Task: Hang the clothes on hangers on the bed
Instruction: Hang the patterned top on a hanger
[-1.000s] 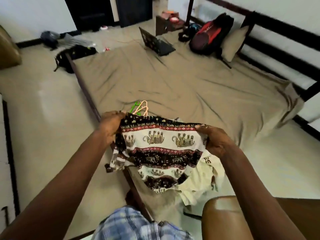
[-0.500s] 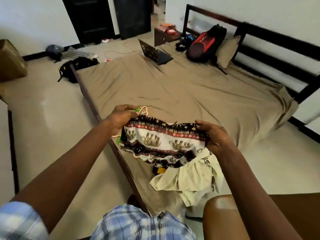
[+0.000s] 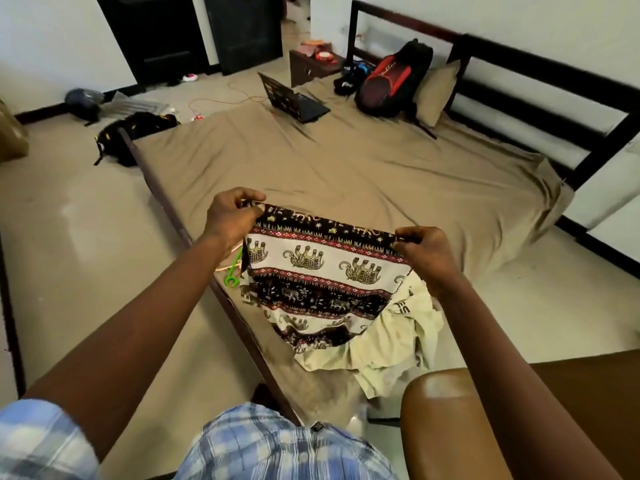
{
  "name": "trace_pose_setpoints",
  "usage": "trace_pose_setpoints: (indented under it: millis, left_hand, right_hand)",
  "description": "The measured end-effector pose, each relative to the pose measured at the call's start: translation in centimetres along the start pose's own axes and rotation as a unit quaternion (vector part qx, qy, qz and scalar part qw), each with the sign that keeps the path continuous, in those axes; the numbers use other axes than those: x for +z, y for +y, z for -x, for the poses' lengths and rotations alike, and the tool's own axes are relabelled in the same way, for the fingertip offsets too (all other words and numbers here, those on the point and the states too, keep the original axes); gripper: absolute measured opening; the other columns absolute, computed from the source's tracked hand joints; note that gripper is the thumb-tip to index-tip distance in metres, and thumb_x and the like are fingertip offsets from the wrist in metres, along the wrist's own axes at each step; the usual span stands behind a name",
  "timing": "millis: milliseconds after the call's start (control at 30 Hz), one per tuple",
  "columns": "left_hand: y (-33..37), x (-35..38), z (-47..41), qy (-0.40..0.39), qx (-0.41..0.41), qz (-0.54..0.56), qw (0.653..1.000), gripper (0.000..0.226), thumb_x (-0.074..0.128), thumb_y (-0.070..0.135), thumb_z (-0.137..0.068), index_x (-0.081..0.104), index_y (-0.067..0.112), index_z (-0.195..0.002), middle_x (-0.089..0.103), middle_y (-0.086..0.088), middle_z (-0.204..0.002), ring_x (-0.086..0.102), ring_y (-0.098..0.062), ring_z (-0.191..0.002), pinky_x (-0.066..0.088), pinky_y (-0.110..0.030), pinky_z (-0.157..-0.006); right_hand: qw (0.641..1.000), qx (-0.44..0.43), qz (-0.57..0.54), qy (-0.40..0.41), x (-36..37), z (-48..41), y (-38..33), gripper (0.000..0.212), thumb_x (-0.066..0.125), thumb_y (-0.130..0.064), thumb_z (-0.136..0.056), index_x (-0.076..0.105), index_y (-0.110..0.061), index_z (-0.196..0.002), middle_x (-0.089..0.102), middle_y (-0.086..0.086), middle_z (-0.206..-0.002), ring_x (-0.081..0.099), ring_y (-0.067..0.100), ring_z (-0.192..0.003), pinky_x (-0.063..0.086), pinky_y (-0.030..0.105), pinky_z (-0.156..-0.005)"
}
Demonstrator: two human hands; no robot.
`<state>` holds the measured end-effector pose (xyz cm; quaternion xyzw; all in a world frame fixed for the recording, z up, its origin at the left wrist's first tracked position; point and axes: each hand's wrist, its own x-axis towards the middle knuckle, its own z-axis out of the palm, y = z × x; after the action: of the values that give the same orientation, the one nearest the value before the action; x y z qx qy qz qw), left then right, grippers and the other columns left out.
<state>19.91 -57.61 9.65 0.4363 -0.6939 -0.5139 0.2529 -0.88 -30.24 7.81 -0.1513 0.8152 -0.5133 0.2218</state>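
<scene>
Left hand (image 3: 230,220) and right hand (image 3: 424,252) each pinch a top corner of the elephant-print cloth (image 3: 325,271), stretching it flat above the bed (image 3: 346,161), probably to sort its shape before taking the hangers (image 3: 231,278) just beside it

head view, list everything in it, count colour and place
bed: 1, tan sheet, dark frame, centre
patterned garment: 1, black, white, red elephant print, held over bed's near corner
pale garment: 1, cream, crumpled on bed's near corner
hangers: at least 2, green and peach, bed's left edge
laptop: 1, black, open on bed's far side
backpack: 1, black and red, at bed's head
pillow: 1, tan, beside backpack
floor bag: 1, black, by bed's far corner
left hand: 1, pinching patterned garment's top edge
right hand: 1, pinching its other end
</scene>
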Motion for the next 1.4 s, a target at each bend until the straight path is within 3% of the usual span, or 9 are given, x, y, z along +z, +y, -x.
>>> trace_pose_setpoints:
  millis: [200,333,533,733,833,967,1100,1233,1400]
  left_hand:
    - [0.0,-1.3,1.0,-0.148,0.090,-0.050,0.984,0.063,0.064,-0.019,-0.079,0.067,0.022,-0.127,0.068,-0.004,-0.114,0.067,-0.015,-0.091,0.061,-0.030,-0.075]
    - [-1.8,-2.2,0.4,-0.197,0.151,-0.331,0.911,0.050,0.079,0.008,-0.081,0.067,0.035,-0.121,0.070,0.005,-0.113,0.067,-0.018,-0.098,0.051,-0.029,-0.084]
    - [-3.3,-2.4,1.4,-0.131,0.051,-0.057,0.988,0.018,0.080,0.009,-0.089,0.072,0.021,-0.099,0.075,-0.004,-0.087,0.069,-0.017,-0.077,0.056,-0.032,-0.072]
    - [-2.9,-0.7,2.9,-0.091,-0.068,0.136,0.984,0.018,0.074,-0.005,-0.088,0.070,0.010,-0.096,0.075,-0.001,-0.078,0.071,-0.012,-0.065,0.059,-0.025,-0.055]
    - [-2.9,-0.2,2.7,-0.085,-0.064,0.136,0.985,0.025,0.073,-0.011,-0.085,0.072,0.012,-0.095,0.077,-0.001,-0.081,0.073,-0.016,-0.072,0.060,-0.027,-0.061]
    - [-3.8,1.0,1.8,-0.012,-0.035,0.067,0.997,0.030,0.075,-0.008,-0.085,0.075,0.022,-0.090,0.078,-0.007,-0.095,0.075,-0.026,-0.086,0.063,-0.043,-0.083]
    - [-3.7,1.7,1.8,-0.034,0.050,-0.094,0.994,0.035,0.081,0.006,-0.083,0.077,0.031,-0.108,0.076,0.005,-0.110,0.073,-0.013,-0.091,0.059,-0.030,-0.085]
    - [-3.7,2.3,2.0,-0.130,0.158,-0.358,0.911,0.054,0.086,0.012,-0.075,0.072,0.026,-0.125,0.061,-0.010,-0.116,0.062,-0.025,-0.099,0.045,-0.028,-0.087]
    - [-4.3,3.0,2.5,-0.195,0.173,-0.460,0.849,0.030,0.079,0.024,-0.086,0.077,0.023,-0.116,0.066,-0.009,-0.109,0.064,-0.031,-0.105,0.048,-0.033,-0.083]
  right_hand:
    - [0.974,-0.034,0.210,-0.078,0.7,0.2,0.0,0.021,0.070,-0.001,-0.083,0.071,0.000,-0.104,0.073,0.021,-0.096,0.062,0.023,-0.071,0.048,0.037,-0.061]
    - [0.960,-0.036,0.254,-0.113,0.6,-0.1,0.1,0.045,0.063,0.002,-0.087,0.066,-0.005,-0.131,0.070,0.014,-0.115,0.065,0.027,-0.091,0.046,0.027,-0.064]
    - [0.984,0.018,0.147,-0.102,-1.4,-0.5,1.7,0.031,0.082,-0.001,-0.082,0.075,-0.011,-0.110,0.069,0.004,-0.080,0.062,0.007,-0.057,0.044,0.016,-0.050]
    - [0.986,0.142,-0.082,-0.035,-2.2,-0.8,3.5,0.014,0.081,-0.010,-0.084,0.078,-0.005,-0.097,0.070,0.009,-0.074,0.052,0.007,-0.041,0.031,0.019,-0.044]
    - [0.974,0.167,-0.156,0.006,-2.1,-0.7,4.2,0.014,0.075,-0.006,-0.089,0.078,-0.001,-0.102,0.073,0.009,-0.079,0.059,0.007,-0.045,0.047,0.019,-0.041]
    - [0.970,0.138,-0.199,0.031,-2.1,-0.4,5.0,0.009,0.074,0.003,-0.088,0.078,-0.003,-0.093,0.078,0.010,-0.079,0.069,0.021,-0.067,0.062,0.030,-0.065]
    - [0.985,0.085,-0.152,0.022,-2.8,0.5,5.5,0.022,0.081,0.004,-0.080,0.079,-0.007,-0.100,0.078,0.016,-0.090,0.072,0.032,-0.081,0.061,0.045,-0.084]
    - [1.000,0.012,0.025,-0.001,-3.3,1.3,6.0,0.037,0.086,-0.003,-0.077,0.077,-0.012,-0.112,0.078,0.007,-0.099,0.072,0.022,-0.087,0.060,0.043,-0.088]
    - [0.964,-0.050,0.261,-0.013,-4.0,1.7,5.8,0.021,0.080,-0.023,-0.088,0.080,-0.015,-0.107,0.076,0.005,-0.094,0.065,0.018,-0.083,0.043,0.029,-0.072]
